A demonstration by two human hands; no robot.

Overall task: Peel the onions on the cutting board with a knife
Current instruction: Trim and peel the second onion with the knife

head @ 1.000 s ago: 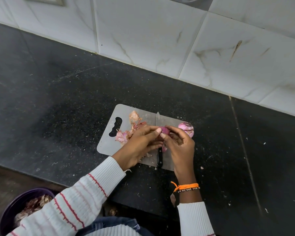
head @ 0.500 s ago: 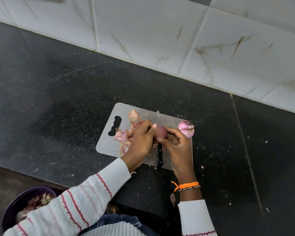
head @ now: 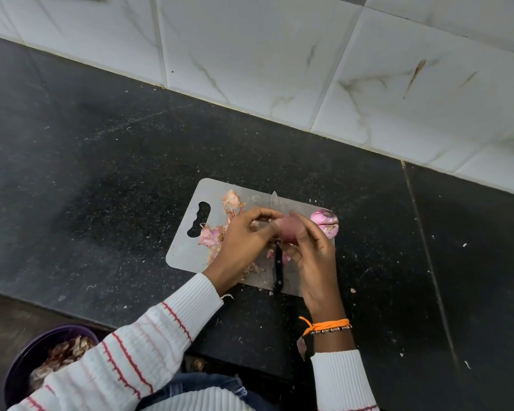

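A small pink onion (head: pixel 288 228), blurred by motion, is held above the grey cutting board (head: pixel 184 250) between both hands. My left hand (head: pixel 244 241) pinches it from the left and my right hand (head: pixel 312 253) grips it from the right. A black-handled knife (head: pixel 277 268) lies flat on the board under the hands, its blade tip (head: pixel 274 198) pointing away from me. No hand holds the knife. A second onion (head: pixel 324 222) with purple skin sits at the board's far right corner. Loose peels (head: pixel 211 235) lie on the board's left half.
The board sits on a dark speckled counter (head: pixel 101 173) backed by white marble-look tiles (head: pixel 279 69). A purple bowl (head: pixel 36 360) holding dry peels stands below the counter edge at bottom left. Small peel scraps dot the counter to the right.
Both hands have lifted the small onion a little and turned it between the fingers; it now shows blurred. The knife and the second onion stay where they were.
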